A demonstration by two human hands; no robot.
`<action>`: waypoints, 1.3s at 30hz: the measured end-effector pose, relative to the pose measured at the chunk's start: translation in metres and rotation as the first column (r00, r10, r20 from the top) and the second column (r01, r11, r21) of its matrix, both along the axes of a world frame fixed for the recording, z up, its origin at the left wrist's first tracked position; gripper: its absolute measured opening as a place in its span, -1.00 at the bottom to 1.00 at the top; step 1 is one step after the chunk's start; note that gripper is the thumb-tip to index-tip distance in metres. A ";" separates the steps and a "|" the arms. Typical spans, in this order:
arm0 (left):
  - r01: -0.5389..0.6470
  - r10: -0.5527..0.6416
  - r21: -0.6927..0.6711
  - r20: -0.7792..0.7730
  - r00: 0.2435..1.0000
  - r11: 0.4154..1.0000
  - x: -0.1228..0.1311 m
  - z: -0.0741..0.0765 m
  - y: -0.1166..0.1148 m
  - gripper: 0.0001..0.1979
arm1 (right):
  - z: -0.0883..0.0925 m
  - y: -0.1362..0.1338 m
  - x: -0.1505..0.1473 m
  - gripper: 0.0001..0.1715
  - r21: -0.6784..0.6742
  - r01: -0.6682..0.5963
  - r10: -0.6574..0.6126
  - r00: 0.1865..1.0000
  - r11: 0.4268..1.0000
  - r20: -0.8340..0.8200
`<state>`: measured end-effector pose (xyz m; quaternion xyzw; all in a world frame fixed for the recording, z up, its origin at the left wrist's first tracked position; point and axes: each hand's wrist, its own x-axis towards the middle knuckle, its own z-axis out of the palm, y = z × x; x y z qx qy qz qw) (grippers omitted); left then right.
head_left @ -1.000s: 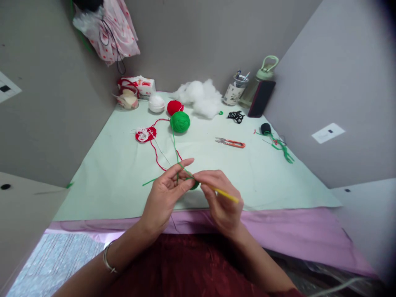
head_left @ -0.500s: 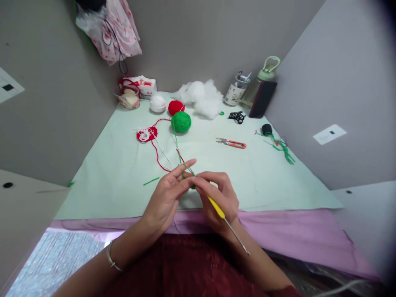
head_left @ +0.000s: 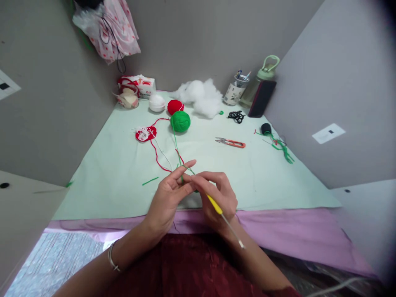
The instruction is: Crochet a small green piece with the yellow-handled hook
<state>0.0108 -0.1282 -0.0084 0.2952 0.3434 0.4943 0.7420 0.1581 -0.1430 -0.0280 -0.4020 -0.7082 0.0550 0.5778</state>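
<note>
Above the table's front edge, my right hand (head_left: 218, 198) is closed around a crochet hook (head_left: 215, 204) with a yellow grip; its bare metal end points back toward my forearm. My left hand (head_left: 168, 194) meets it fingertip to fingertip, pinching a small piece of green crochet (head_left: 196, 191) that the fingers mostly hide. Green yarn (head_left: 176, 144) runs from the green ball (head_left: 180, 121) over my raised left index finger to the hook's hidden working tip. A short red strand (head_left: 179, 156) lies just beyond the left fingers.
Orange-handled thread snips (head_left: 230, 142) lie right of centre. A red crocheted piece (head_left: 151, 133) with white yarn sits at left. Along the back are a red yarn ball (head_left: 175, 107), white stuffing (head_left: 204, 99), a pen cup (head_left: 236, 90), a bottle (head_left: 267, 74) and a black claw clip (head_left: 236, 116).
The hook's rear metal end has swung slightly left and up as my right hand turned. My left hand keeps its pinch, and the whole view has shifted a little.
</note>
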 end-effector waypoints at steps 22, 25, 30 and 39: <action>0.153 -0.124 0.143 -0.193 0.973 0.978 -0.010 0.002 0.003 -0.51 | 0.009 0.003 0.010 -0.83 -0.306 -0.450 0.180 0.761 0.839 -0.624; 0.190 -0.120 0.198 -0.318 0.940 0.961 -0.012 0.003 0.001 -0.49 | 0.007 0.005 0.010 -0.85 -0.332 -0.472 0.139 0.719 0.817 -0.681; 0.166 -0.049 0.263 -0.403 0.914 0.950 -0.014 0.007 -0.003 -0.45 | 0.010 0.012 0.012 -0.73 -0.356 -0.610 0.047 0.544 0.708 -0.838; 0.051 0.211 0.496 -0.457 0.864 0.867 -0.010 0.014 -0.007 -0.68 | 0.015 0.012 0.012 -0.66 -0.372 -0.637 0.021 0.521 0.675 -0.853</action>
